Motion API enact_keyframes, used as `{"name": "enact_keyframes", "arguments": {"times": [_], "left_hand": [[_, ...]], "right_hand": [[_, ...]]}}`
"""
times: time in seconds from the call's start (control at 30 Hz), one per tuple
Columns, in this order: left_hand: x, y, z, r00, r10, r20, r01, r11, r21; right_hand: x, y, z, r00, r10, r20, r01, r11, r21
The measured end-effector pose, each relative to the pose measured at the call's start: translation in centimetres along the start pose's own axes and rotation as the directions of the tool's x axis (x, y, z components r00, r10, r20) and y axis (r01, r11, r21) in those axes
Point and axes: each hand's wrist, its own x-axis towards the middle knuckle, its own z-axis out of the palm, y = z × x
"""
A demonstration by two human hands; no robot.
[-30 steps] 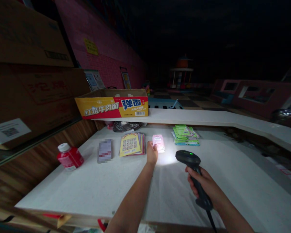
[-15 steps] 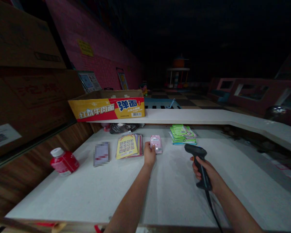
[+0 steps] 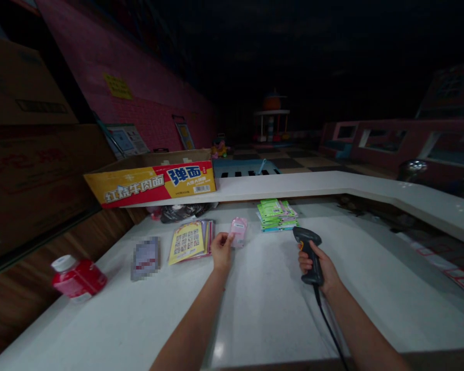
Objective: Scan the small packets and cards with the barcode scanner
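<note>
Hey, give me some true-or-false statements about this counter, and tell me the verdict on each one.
1. The right hand grips a black scanner. True.
2. The left hand holds a second scanner. False: it holds a pink packet.
3. A cord runs from the scanner's handle. True.
4. The red bottle is right of the green packets. False: it is to their left.
5. The yellow-and-red box sits on the raised ledge. True.

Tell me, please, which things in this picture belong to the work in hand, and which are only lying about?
In the work, held now:
scanner, in the right hand
pink packet, held at its edge by the left hand

Probably just lying about, not held:
red bottle
yellow-topped stack
green packets
open box
</note>
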Motion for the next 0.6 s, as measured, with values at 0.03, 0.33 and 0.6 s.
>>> {"name": "enact_keyframes", "arguments": {"times": [0.03,0.33,0.6], "left_hand": [[0.0,0.2,0.1,1.000,-0.021,-0.012,0.021,1.000,-0.021],[1.8,5.5,7.6,0.954,-0.178,0.242,0.230,0.952,-0.203],[3.9,7.1,15.4,0.809,-0.560,0.178,0.576,0.815,-0.054]], "right_hand": [[0.1,0.0,0.0,1.000,0.003,-0.002,-0.003,1.000,0.019],[0.5,0.2,0.1,1.000,0.007,0.010,-0.007,1.000,0.021],[0.7,0.2,0.8,0.997,0.032,-0.070,-0.025,0.995,0.092]]}}
